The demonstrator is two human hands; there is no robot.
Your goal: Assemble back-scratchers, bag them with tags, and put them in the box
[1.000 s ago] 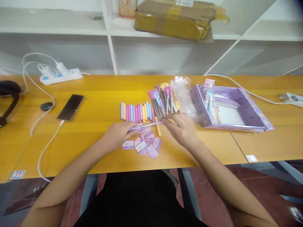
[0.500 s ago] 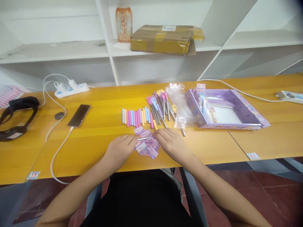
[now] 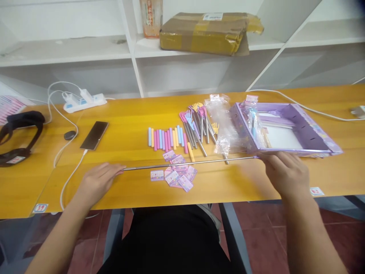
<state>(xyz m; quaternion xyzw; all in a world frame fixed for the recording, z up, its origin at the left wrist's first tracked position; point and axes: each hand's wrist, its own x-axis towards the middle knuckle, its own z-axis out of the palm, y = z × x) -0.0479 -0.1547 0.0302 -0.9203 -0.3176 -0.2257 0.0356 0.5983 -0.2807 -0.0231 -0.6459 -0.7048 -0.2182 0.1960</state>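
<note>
A long, thin telescopic back scratcher stretches drawn out between my two hands, above the table. My left hand pinches its metal end at the left. Closed round the other end is my right hand, where a bit of purple shows and the head is hidden. Beneath the rod lies a loose pile of small printed cards. Behind it are a row of pastel tubes, one yellow tube lying apart, and a bunch of back scratchers with hand-shaped heads.
Clear plastic bags lie beside a purple open box at the right, which has bagged items inside. To the left are a phone on a cable, a power strip and a black headband. A taped carton occupies the shelf.
My hands have moved far apart, left and right, and the short rod between them is now pulled out long. One card now lies apart at the pile's left.
</note>
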